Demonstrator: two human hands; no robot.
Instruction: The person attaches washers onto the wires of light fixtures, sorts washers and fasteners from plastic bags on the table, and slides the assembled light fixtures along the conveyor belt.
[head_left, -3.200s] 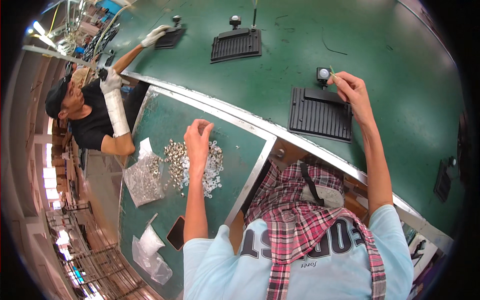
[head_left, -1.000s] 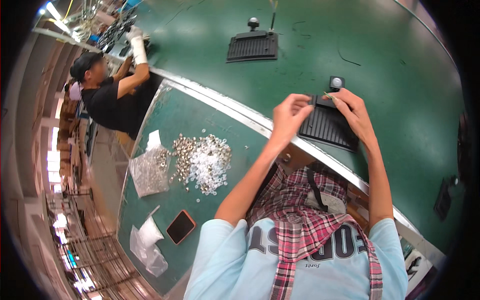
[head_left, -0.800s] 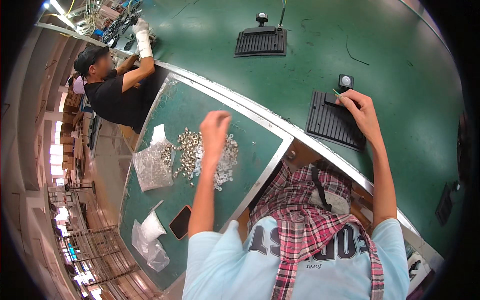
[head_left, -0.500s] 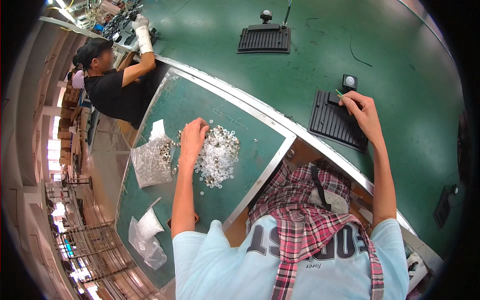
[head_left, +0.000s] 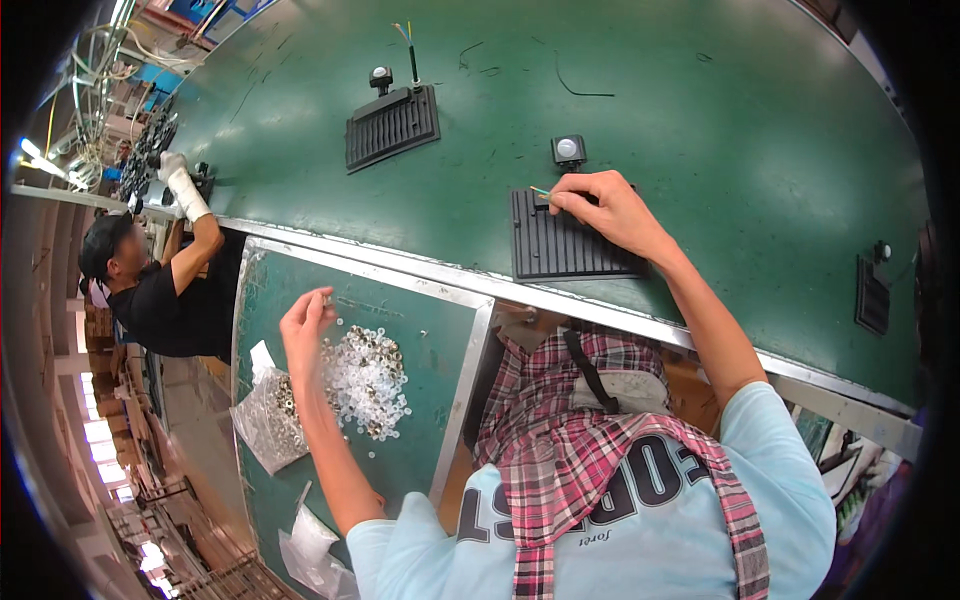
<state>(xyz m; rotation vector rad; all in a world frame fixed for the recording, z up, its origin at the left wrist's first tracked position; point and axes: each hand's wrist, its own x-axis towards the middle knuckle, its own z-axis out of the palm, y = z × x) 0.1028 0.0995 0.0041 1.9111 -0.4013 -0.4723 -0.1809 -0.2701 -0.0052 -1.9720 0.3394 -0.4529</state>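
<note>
My right hand (head_left: 608, 214) pinches thin coloured wires (head_left: 541, 192) at the top edge of a black finned floodlight (head_left: 575, 245), which lies on the green bench. A small sensor head with a pale dome (head_left: 568, 150) sticks out from the floodlight's far side. My left hand (head_left: 305, 328) is raised just beyond a pile of small white and metal ring-like parts (head_left: 368, 380), with thumb and fingertips together. Something tiny may be between them, but I cannot make it out. Beside the pile lies a clear plastic bag (head_left: 265, 425) with more metal parts.
Another finned floodlight (head_left: 395, 130) with upright wires lies farther off, and one more (head_left: 873, 290) is at the far right. A bag of white material (head_left: 313, 540) lies at the side table's near end. A gloved co-worker (head_left: 150, 280) works at the left. A metal edge (head_left: 400, 262) divides the tables.
My left hand has lifted away from the pile toward the bench, fingertips together. My right hand still pinches the wires. The whole view has turned, so the bench sits differently in it.
</note>
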